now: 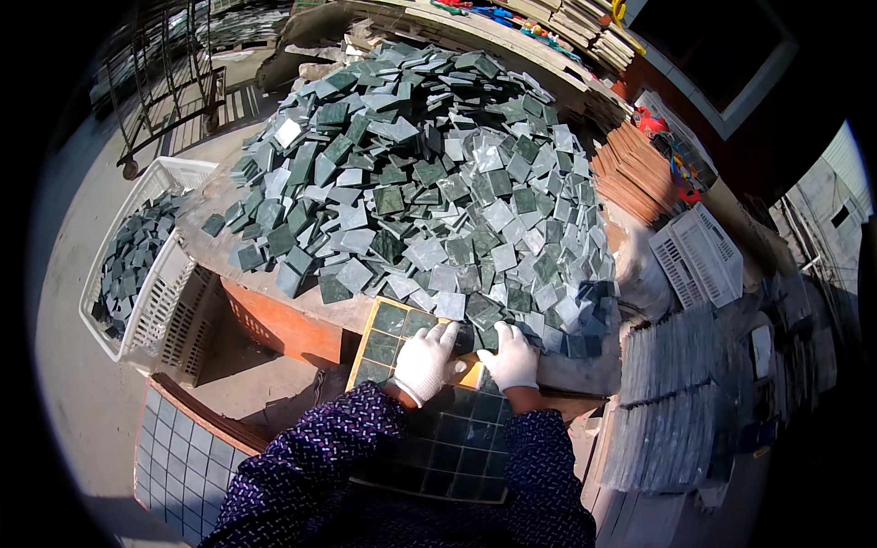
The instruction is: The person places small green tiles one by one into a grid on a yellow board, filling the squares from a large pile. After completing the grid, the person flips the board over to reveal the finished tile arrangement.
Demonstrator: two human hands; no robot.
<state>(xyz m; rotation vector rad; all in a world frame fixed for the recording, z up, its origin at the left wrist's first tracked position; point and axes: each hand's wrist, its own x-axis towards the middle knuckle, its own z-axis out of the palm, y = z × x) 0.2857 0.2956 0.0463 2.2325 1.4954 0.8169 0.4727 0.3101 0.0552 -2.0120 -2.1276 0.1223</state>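
My two hands wear white knit gloves and work over a yellow-edged tray (pixel 364 351) gridded with dark green square stone tiles. My left hand (pixel 426 363) is closed, its fingers against a dark tile (pixel 464 339) at the tray's upper part. Beside it, my right hand (pixel 512 359) has its fingers curled at the tray's right side; what they hold, if anything, is hidden. Between the hands a bare yellow patch (pixel 471 374) of the tray shows. Just beyond the tray lies a big heap of loose green-grey square tiles (pixel 393 200).
At left stands a white plastic crate (pixel 164 344) of small dark tiles. A tile-covered panel (pixel 178 457) leans at lower left. Stacked thin grey sheets (pixel 667 402) and a white crate (pixel 698 256) are at right. A wheeled metal rack (pixel 169 114) stands at far left.
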